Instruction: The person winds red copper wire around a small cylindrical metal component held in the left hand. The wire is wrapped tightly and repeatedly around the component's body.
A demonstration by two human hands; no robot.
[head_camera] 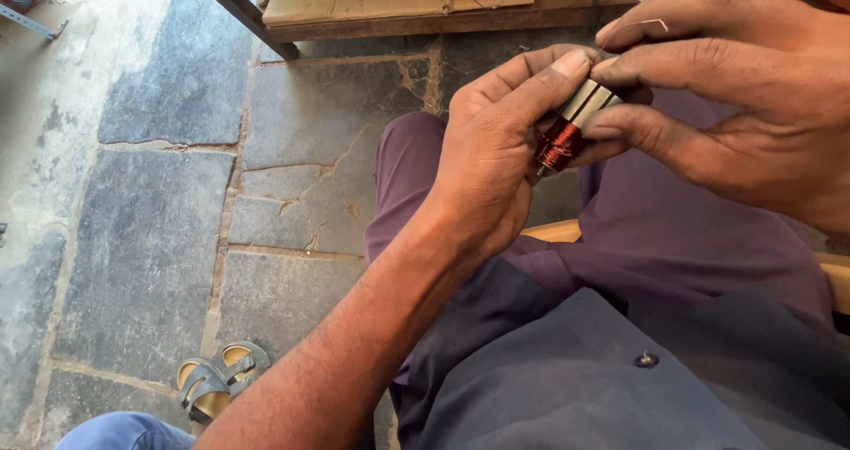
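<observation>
Both hands hold one small motor part (pixel 574 124) up over the lap. The left hand (pixel 496 149) wraps round it, thumb pressed on its silver end. The right hand (pixel 735 87) pinches the same end with its fingertips, and a thin wire (pixel 653 23) sticks up by them. Red-brown wire is wound round the part. A sandal (pixel 212 379) lies on the stone floor (pixel 159 238). A wooden bench (pixel 398 7) stands ahead.

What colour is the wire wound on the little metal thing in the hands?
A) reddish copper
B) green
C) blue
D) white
A: the coil on the small metal part, held between the left hand and right hand, is shiny reddish copper.
</observation>
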